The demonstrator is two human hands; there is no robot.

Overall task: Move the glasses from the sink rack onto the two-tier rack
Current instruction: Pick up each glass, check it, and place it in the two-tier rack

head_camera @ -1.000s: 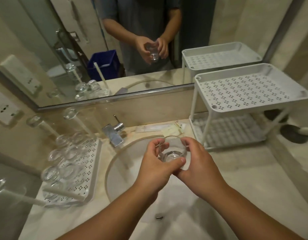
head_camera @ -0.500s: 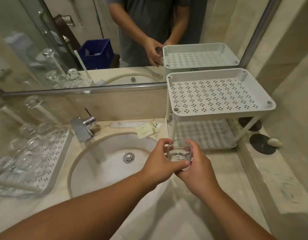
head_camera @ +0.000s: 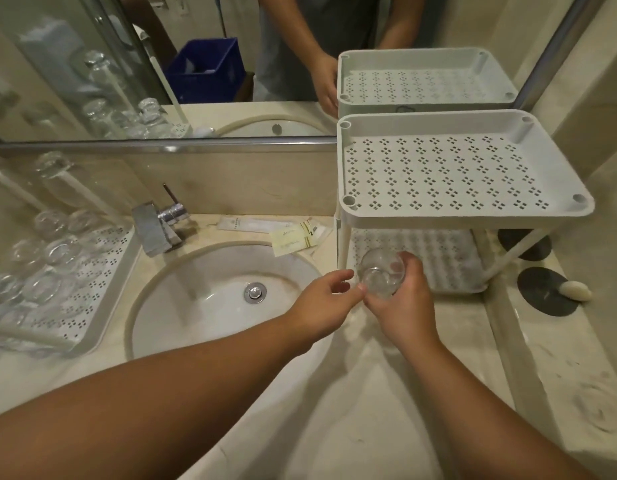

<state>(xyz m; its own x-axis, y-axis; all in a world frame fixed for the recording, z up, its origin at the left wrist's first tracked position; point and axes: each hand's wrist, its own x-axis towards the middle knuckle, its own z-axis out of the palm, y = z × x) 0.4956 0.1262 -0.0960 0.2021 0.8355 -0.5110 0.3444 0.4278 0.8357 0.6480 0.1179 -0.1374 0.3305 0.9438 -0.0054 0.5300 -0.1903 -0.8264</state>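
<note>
Head view: beige marble counter [head_camera: 386,393]; mirror [head_camera: 92,46]

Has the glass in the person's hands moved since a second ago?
Yes. The glass has moved right, from over the sink basin to the front of the two-tier rack, by its lower shelf. The right hand grips it.

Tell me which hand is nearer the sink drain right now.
Left. The left hand is just right of the drain, over the sink's right rim, fingers loose. The right hand is farther right, holding the glass by the two-tier rack.
</note>
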